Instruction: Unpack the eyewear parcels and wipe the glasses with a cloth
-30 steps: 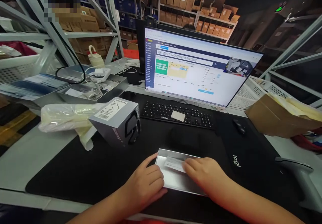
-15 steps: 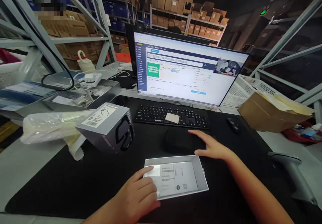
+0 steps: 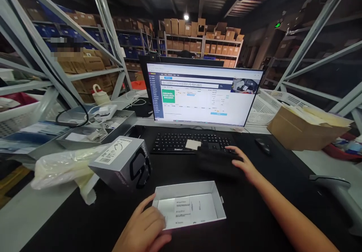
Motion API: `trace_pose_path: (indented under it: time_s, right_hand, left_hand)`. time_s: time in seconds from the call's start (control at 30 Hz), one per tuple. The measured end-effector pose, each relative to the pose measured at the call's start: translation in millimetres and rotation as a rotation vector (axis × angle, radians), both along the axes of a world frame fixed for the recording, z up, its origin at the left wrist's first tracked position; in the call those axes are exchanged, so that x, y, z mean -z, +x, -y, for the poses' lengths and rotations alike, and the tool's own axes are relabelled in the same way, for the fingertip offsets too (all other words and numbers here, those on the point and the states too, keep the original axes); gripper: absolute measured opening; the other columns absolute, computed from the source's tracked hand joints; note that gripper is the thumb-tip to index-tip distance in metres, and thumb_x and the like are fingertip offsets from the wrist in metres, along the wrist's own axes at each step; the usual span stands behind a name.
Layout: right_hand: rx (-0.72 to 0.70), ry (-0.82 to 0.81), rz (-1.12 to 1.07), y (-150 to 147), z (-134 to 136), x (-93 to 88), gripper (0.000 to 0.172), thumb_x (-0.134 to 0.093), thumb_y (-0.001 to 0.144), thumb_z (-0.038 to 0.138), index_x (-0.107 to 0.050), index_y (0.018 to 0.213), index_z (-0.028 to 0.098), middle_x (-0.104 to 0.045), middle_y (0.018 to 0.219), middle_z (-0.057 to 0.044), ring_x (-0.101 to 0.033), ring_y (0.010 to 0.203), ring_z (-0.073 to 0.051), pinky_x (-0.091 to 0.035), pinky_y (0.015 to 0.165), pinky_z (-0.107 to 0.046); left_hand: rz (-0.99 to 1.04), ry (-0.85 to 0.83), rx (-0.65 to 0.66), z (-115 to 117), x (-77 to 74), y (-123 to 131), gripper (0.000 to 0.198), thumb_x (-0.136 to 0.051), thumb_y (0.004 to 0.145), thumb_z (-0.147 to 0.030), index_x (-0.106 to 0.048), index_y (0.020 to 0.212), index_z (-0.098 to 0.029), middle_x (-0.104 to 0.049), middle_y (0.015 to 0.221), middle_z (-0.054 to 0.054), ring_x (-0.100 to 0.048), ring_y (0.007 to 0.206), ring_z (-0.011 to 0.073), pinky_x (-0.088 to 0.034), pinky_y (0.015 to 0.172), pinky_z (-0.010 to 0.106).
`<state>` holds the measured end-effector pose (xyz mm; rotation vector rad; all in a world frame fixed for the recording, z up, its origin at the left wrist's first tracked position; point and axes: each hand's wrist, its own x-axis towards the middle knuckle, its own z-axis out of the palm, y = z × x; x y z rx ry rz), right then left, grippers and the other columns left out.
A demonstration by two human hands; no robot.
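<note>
A shallow grey box tray (image 3: 215,201) with a printed white paper inside lies on the black desk mat (image 3: 85,222) in front of me. My left hand (image 3: 145,225) rests curled on the tray's near left corner, holding it. My right hand (image 3: 243,163) reaches forward and grips the right end of a flat black pouch-like object (image 3: 216,161) just in front of the keyboard (image 3: 175,142). To the left, a grey product box (image 3: 123,163) with a barcode label lies tilted on the mat.
A monitor (image 3: 203,93) stands behind the keyboard, with a mouse (image 3: 262,145) to its right. A cardboard box (image 3: 302,131) and a handheld scanner (image 3: 336,191) sit at the right. A plastic bag (image 3: 62,165) and metal trays (image 3: 93,131) lie at the left. Shelving surrounds the desk.
My right hand left the tray, moved forward and took hold of the black object near the keyboard. My left hand stayed on the tray. The camera tilted up.
</note>
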<state>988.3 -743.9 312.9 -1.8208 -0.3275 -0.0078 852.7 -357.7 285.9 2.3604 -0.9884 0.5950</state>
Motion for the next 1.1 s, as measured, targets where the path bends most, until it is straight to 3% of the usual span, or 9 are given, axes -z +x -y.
trace_pose_path:
  time_s: [0.1, 0.27, 0.4, 0.47, 0.57, 0.63, 0.73, 0.87, 1.1]
  right_hand:
    - [0.090, 0.234, -0.057, -2.0, 8.6, -12.1, 0.053, -0.044, 0.087, 0.058, -0.069, 0.115, 0.019, -0.076, 0.101, -0.013, -0.070, 0.103, -0.034, -0.054, 0.091, -0.051]
    - [-0.093, 0.300, -0.191, -14.3, 9.2, -23.3, 0.071, -0.027, 0.086, 0.069, -0.076, 0.090, 0.017, -0.075, 0.071, -0.014, -0.075, 0.080, -0.036, -0.057, 0.077, -0.055]
    - [-0.134, 0.253, -0.098, -29.1, -5.3, -17.0, 0.058, -0.046, 0.082, 0.065, -0.075, 0.101, 0.018, -0.075, 0.071, -0.013, -0.075, 0.078, -0.035, -0.058, 0.078, -0.053]
    - [-0.135, 0.274, -0.056, -39.3, -20.3, -13.9, 0.060, -0.052, 0.080, 0.064, -0.070, 0.117, 0.020, -0.076, 0.080, -0.013, -0.075, 0.084, -0.036, -0.058, 0.079, -0.053]
    - [-0.187, 0.367, -0.067, -55.6, -50.9, -8.5, 0.070, -0.060, 0.077, 0.064, -0.056, 0.136, 0.027, -0.076, 0.102, -0.013, -0.073, 0.097, -0.036, -0.059, 0.081, -0.053]
    - [-0.255, 0.382, -0.110, -64.0, -71.5, -2.1, 0.077, -0.063, 0.076, 0.066, -0.047, 0.143, 0.030, -0.072, 0.117, -0.014, -0.070, 0.107, -0.036, -0.058, 0.084, -0.052]
    - [-0.336, 0.199, -0.055, -69.5, -91.5, 6.1, 0.090, -0.069, 0.074, 0.070, -0.038, 0.149, 0.031, -0.060, 0.137, -0.015, -0.060, 0.125, -0.036, -0.055, 0.095, -0.053]
    - [-0.223, -0.247, 0.346, -67.7, -92.4, -13.8, 0.072, -0.064, 0.089, 0.045, -0.033, 0.152, 0.029, -0.044, 0.152, -0.017, -0.043, 0.141, -0.034, -0.043, 0.110, -0.055]
    - [-0.011, -0.541, 0.956, -65.8, -110.8, -76.8, 0.050, -0.076, 0.083, 0.035, -0.062, 0.131, 0.028, -0.064, 0.107, -0.010, -0.063, 0.095, -0.026, -0.057, 0.078, -0.040]
  left_hand:
    - [0.011, -0.008, -0.015, 11.3, 1.2, 24.6, 0.011, -0.060, 0.093, -0.019, -0.054, 0.084, -0.021, -0.057, 0.075, -0.003, -0.059, 0.073, 0.0139, -0.039, 0.115, 0.048]
    - [0.000, -0.011, -0.064, 41.6, 4.1, 90.3, 0.018, -0.067, 0.086, -0.016, -0.053, 0.076, -0.020, -0.060, 0.075, -0.003, -0.063, 0.076, 0.0170, -0.044, 0.109, 0.053]
    - [0.005, -0.041, -0.119, 61.2, -2.4, 123.3, 0.016, -0.069, 0.080, -0.010, -0.057, 0.075, -0.019, -0.064, 0.076, -0.002, -0.066, 0.079, 0.0208, -0.047, 0.105, 0.056]
    - [0.016, -0.091, -0.138, 66.8, -4.8, 122.2, 0.015, -0.070, 0.083, -0.017, -0.063, 0.095, -0.020, -0.070, 0.093, 0.004, -0.068, 0.093, 0.0254, -0.044, 0.108, 0.060]
    - [-0.089, -0.320, -0.009, 73.7, -7.0, 101.1, 0.074, -0.070, 0.084, -0.054, -0.042, 0.144, -0.022, -0.057, 0.138, 0.019, -0.056, 0.128, 0.0363, -0.044, 0.110, 0.061]
    - [-0.282, -0.555, 0.148, 79.0, -8.0, 83.0, 0.104, -0.061, 0.076, -0.079, -0.023, 0.154, -0.022, -0.045, 0.149, 0.023, -0.050, 0.135, 0.0398, -0.047, 0.108, 0.058]
    - [-0.547, -0.811, 0.155, 84.3, -7.7, 64.9, 0.109, -0.055, 0.073, -0.085, -0.017, 0.154, -0.022, -0.050, 0.145, 0.023, -0.056, 0.130, 0.0397, -0.051, 0.104, 0.058]
    - [-0.405, -0.722, -0.084, 79.3, -3.2, 62.0, 0.095, -0.064, 0.081, -0.068, -0.018, 0.152, -0.024, -0.048, 0.146, 0.022, -0.051, 0.134, 0.0398, -0.046, 0.107, 0.062]
    - [-0.259, -0.486, -0.106, 65.4, -8.9, 69.2, 0.098, -0.069, 0.074, -0.070, -0.025, 0.150, -0.025, -0.051, 0.142, 0.022, -0.057, 0.126, 0.0417, -0.051, 0.099, 0.063]
